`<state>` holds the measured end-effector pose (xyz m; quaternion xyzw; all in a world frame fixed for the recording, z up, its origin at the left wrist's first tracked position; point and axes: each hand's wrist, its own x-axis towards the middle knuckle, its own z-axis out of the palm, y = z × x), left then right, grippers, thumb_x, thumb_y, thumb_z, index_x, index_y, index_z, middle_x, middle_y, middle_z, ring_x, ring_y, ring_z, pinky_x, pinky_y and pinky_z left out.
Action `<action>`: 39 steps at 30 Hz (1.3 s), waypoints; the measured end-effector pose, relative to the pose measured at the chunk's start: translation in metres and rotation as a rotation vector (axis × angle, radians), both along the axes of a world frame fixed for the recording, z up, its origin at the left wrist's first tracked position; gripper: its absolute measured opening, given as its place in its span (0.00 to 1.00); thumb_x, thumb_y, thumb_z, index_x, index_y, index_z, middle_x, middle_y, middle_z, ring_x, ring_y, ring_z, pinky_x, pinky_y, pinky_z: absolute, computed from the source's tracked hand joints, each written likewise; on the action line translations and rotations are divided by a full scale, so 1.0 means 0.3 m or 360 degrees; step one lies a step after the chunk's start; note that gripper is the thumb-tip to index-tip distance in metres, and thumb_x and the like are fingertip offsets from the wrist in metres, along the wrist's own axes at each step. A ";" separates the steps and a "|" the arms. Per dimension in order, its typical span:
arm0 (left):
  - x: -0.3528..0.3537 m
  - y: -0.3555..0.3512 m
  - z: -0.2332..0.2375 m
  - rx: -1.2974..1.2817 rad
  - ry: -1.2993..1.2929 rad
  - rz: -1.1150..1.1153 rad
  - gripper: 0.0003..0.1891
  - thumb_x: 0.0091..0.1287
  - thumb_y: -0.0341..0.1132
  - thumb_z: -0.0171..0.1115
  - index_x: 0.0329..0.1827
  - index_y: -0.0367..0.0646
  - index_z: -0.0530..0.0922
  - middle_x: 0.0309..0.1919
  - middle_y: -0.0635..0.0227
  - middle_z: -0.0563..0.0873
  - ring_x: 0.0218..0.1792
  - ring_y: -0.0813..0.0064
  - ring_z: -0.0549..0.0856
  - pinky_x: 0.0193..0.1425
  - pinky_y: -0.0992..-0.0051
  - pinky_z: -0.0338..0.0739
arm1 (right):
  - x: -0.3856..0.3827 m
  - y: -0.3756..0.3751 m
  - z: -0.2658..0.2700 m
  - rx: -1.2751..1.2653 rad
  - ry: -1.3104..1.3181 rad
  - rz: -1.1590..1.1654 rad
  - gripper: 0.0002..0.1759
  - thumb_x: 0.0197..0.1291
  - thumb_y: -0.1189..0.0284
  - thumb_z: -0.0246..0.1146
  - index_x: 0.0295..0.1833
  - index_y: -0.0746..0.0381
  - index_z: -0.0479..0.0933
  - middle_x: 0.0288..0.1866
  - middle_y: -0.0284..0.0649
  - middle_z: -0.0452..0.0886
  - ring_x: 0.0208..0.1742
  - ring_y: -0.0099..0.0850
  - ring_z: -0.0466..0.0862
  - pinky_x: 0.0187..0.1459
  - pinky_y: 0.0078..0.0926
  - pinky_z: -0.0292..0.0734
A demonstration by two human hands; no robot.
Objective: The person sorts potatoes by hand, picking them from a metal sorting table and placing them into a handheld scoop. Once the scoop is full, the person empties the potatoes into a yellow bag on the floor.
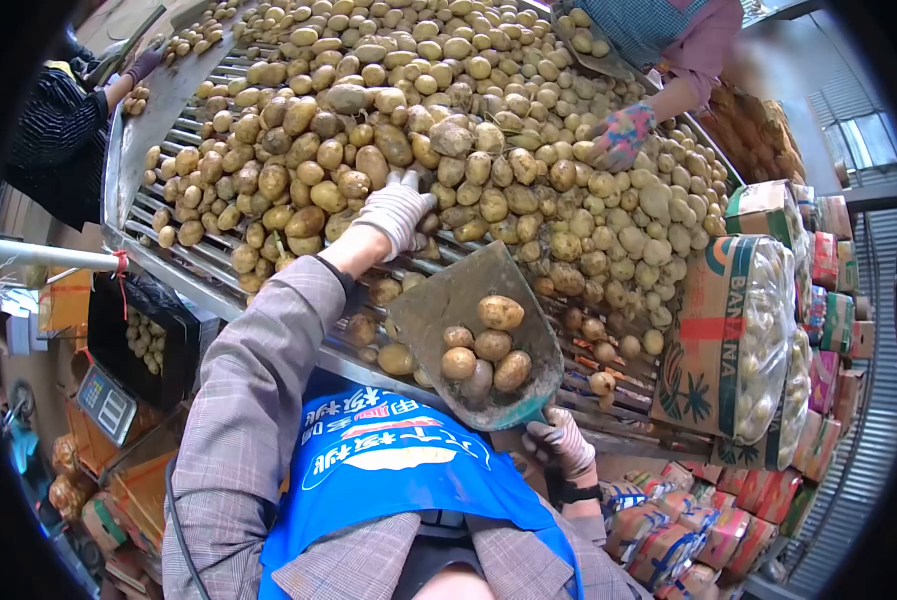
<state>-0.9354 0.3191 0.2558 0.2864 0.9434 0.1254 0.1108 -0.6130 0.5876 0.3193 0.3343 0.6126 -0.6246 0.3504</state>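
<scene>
Clock centred on the scoop, 12 pointing away from the wearer. Right hand at 4–5: gloved, clenched round the scoop's handle. Left hand at 11: gloved, against the potato pile; fingertips hidden, cannot tell whether it grasps one.

Risks (judged): a wrist tilt could roll the load off the scoop's open front; disturbing the pile's near edge could start a slide.

Six scooped potatoes lie between the hands; the pile spreads beyond the left hand, over the slatted table.

Outward: another person's gloved hand at 1; banana carton at 3.
</scene>
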 end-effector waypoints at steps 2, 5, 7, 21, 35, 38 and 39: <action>0.037 -0.013 0.024 0.0396 -0.0157 0.0161 0.27 0.44 0.39 0.78 0.49 0.45 0.80 0.56 0.46 0.75 0.58 0.44 0.76 0.59 0.57 0.77 | -0.007 -0.004 -0.007 0.0042 -0.0008 0.0016 0.11 0.62 0.62 0.63 0.39 0.59 0.76 0.22 0.31 0.77 0.15 0.18 0.71 0.16 0.15 0.60; 0.179 0.022 0.098 0.0965 -0.0056 -0.0165 0.25 0.45 0.37 0.76 0.48 0.47 0.81 0.56 0.50 0.77 0.58 0.50 0.77 0.63 0.60 0.75 | -0.033 -0.048 0.002 -0.0027 0.0057 -0.0114 0.09 0.61 0.64 0.63 0.34 0.58 0.75 0.20 0.31 0.76 0.14 0.19 0.70 0.16 0.16 0.61; 0.224 0.039 0.108 0.0945 -0.0502 -0.0514 0.29 0.49 0.41 0.78 0.56 0.49 0.79 0.61 0.50 0.74 0.64 0.49 0.75 0.67 0.60 0.72 | -0.033 -0.058 0.013 -0.0031 0.0023 -0.0135 0.09 0.61 0.66 0.63 0.32 0.58 0.74 0.19 0.32 0.75 0.14 0.20 0.70 0.16 0.17 0.61; -0.015 0.198 -0.059 -0.0056 -0.0043 0.0215 0.35 0.56 0.50 0.71 0.65 0.48 0.71 0.56 0.46 0.77 0.58 0.44 0.77 0.56 0.52 0.78 | -0.029 -0.016 -0.006 -0.0071 0.0044 -0.0080 0.09 0.63 0.67 0.61 0.32 0.58 0.72 0.19 0.33 0.74 0.14 0.19 0.68 0.15 0.17 0.58; 0.113 0.092 0.112 0.1099 -0.0727 -0.0396 0.22 0.52 0.46 0.77 0.46 0.44 0.82 0.56 0.50 0.79 0.59 0.51 0.78 0.60 0.59 0.75 | -0.002 -0.065 0.012 0.0108 0.0102 -0.0056 0.11 0.63 0.64 0.60 0.31 0.59 0.74 0.20 0.30 0.76 0.14 0.19 0.70 0.17 0.17 0.62; 0.076 0.075 0.093 0.0982 -0.0475 -0.0545 0.31 0.60 0.47 0.73 0.65 0.51 0.75 0.68 0.47 0.68 0.70 0.47 0.69 0.72 0.59 0.67 | 0.001 -0.056 -0.003 0.0035 0.0083 -0.0105 0.11 0.61 0.63 0.63 0.33 0.58 0.76 0.21 0.31 0.77 0.15 0.19 0.71 0.17 0.17 0.62; 0.039 0.067 0.101 0.0650 -0.0351 -0.0406 0.31 0.59 0.46 0.72 0.66 0.54 0.74 0.69 0.48 0.68 0.70 0.46 0.67 0.71 0.55 0.68 | -0.004 -0.058 -0.001 0.0027 0.0097 -0.0086 0.11 0.61 0.62 0.64 0.33 0.58 0.76 0.21 0.31 0.77 0.15 0.20 0.71 0.17 0.17 0.62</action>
